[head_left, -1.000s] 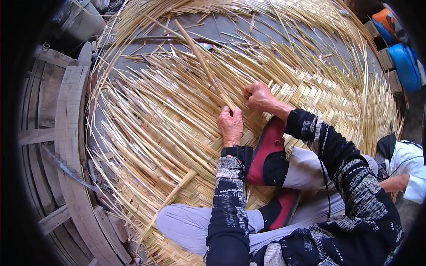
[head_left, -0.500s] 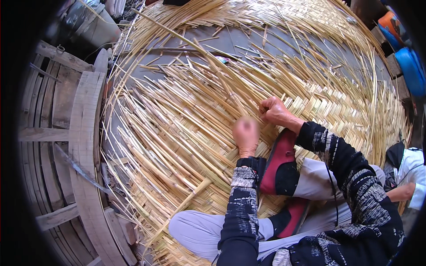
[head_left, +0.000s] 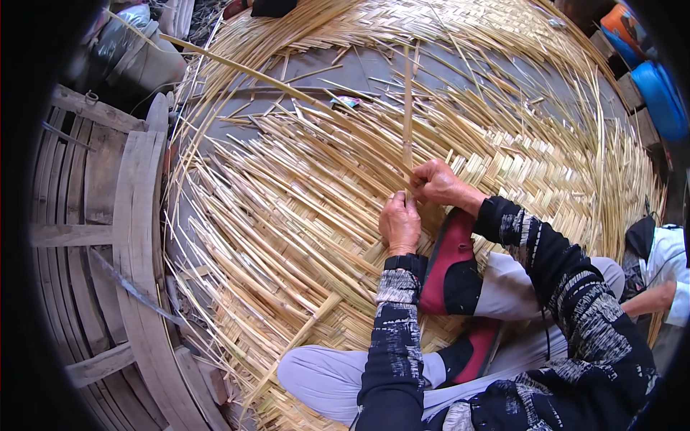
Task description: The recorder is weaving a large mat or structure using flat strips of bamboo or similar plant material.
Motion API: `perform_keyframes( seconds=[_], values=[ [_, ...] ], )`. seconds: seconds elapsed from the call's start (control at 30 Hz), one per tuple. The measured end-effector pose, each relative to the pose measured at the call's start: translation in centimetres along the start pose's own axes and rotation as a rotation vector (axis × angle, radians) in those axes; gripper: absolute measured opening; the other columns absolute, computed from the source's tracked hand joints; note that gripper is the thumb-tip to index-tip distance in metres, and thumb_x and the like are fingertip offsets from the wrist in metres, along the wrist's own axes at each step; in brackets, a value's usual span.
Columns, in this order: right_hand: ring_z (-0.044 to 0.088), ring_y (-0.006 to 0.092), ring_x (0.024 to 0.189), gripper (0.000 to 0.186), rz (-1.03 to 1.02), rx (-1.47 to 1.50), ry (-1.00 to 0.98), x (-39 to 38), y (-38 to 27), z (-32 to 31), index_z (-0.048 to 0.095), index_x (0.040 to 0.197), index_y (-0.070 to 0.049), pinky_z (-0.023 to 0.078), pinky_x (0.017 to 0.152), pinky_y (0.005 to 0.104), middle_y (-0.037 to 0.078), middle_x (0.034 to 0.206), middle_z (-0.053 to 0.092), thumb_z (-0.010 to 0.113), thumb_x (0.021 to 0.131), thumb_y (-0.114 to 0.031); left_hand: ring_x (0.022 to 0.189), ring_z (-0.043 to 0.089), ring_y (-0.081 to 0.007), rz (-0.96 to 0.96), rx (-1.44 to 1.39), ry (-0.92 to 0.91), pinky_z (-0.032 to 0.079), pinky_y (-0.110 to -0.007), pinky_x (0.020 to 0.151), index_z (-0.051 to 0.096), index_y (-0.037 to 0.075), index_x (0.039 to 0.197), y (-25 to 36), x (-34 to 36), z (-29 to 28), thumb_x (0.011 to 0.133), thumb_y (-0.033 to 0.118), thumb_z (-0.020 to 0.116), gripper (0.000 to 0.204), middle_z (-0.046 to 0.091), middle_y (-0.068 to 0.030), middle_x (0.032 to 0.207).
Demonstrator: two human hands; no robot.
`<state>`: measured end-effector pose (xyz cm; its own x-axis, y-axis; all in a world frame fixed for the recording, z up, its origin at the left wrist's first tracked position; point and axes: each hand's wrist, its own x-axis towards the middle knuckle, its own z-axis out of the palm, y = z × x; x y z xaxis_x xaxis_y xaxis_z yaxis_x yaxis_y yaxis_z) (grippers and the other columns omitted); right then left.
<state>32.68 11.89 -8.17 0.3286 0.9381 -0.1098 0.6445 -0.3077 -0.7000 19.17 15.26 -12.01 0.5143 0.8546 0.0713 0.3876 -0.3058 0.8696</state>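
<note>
My left hand (head_left: pixel 400 224) is closed, its fingertips pinching the near end of a flat reed strip (head_left: pixel 407 115) that points away from me over the mat. Just beyond and to the right, my right hand (head_left: pixel 440 184) is closed at the near end of a long reed strip (head_left: pixel 287 87), which stretches to the far left. Both hands nearly touch, above the woven reed mat (head_left: pixel 528 161). Loose unwoven reed ends (head_left: pixel 266 208) fan out to the left. The exact grip inside the right fingers is partly hidden.
A red and black shoe (head_left: pixel 449 266) rests on the mat close to my hands. A wooden frame (head_left: pixel 136 208) stands along the left. Another person's arm (head_left: pixel 650 298) shows at the right edge, and a blue object (head_left: pixel 660 100) lies at the upper right.
The shorter strip has swung from leaning left to nearly straight away from me. The long strip's far end has moved left. My hands have come closer together.
</note>
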Motion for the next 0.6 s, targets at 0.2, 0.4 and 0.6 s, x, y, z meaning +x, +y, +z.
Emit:
perform_keyframes(
  seconds=[0.2,0.4,0.6],
  values=[
    [0.055,0.0230,0.054,0.011,0.082,0.146,-0.005,-0.2,0.0,0.4,0.058,0.064,-0.005,0.042,0.052,0.0331,0.012,0.058,0.056,0.062,0.057,-0.012,0.077,0.057,-0.0365,-0.032,0.164,-0.034,0.044,-0.043,0.066,0.061,0.004,0.081,0.5,0.5,-0.1,0.076,0.023,0.058,0.020,0.060,-0.0181,0.079],
    [0.058,0.0310,0.058,0.009,-0.018,0.024,0.103,-0.4,-0.4,0.4,0.060,0.065,-0.006,0.044,0.053,0.0371,0.015,0.060,0.057,0.060,0.057,-0.010,0.076,0.059,-0.0354,-0.102,0.126,-0.176,0.045,-0.043,0.066,0.064,0.008,0.080,0.6,1.2,-0.5,0.077,0.027,0.057,0.021,0.061,-0.0175,0.077],
    [0.056,0.0297,0.054,0.006,-0.376,-0.335,0.259,-0.8,-0.8,0.8,0.052,0.060,-0.007,0.044,0.049,0.0382,0.010,0.057,0.053,0.058,0.058,-0.007,0.077,0.059,-0.0342,-0.050,0.262,-0.202,0.045,-0.044,0.067,0.063,0.009,0.077,0.8,1.3,-0.5,0.078,0.028,0.054,0.021,0.061,-0.0165,0.079]
  ],
)
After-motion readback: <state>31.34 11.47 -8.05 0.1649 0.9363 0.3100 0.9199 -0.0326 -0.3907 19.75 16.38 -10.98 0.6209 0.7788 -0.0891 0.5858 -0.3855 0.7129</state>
